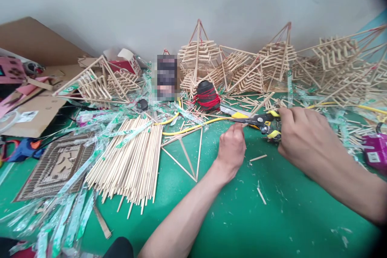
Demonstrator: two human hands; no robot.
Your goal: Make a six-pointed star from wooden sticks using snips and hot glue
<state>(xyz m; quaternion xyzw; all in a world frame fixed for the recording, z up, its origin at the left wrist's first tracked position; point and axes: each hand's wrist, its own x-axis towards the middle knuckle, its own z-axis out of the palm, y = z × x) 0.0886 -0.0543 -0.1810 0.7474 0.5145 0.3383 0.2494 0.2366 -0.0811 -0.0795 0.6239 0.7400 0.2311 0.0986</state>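
My left hand [231, 149] is closed in a pinch around a thin wooden stick [262, 104], which slants up and away from my fingers. Held in my right hand [308, 141] is a pair of yellow-and-black pliers [259, 120]. Their dark jaws point left and meet the stick just above my left fingers; whether they bite into it I cannot tell. Left of that hand, a triangular frame of sticks [197, 157] lies on the green table [242, 217]. A large pile of long wooden sticks [130, 161] sits farther left.
Stick pyramids [198, 54] tied with red thread line the wall. A dark spool with red thread [207, 96] and a yellow-handled cutter [234, 111] lie before them. Plastic wrappers [75, 209], corrugated cardboard [57, 165] and a purple packet [375, 151] are around; stick offcuts [261, 195] lie near my hands.
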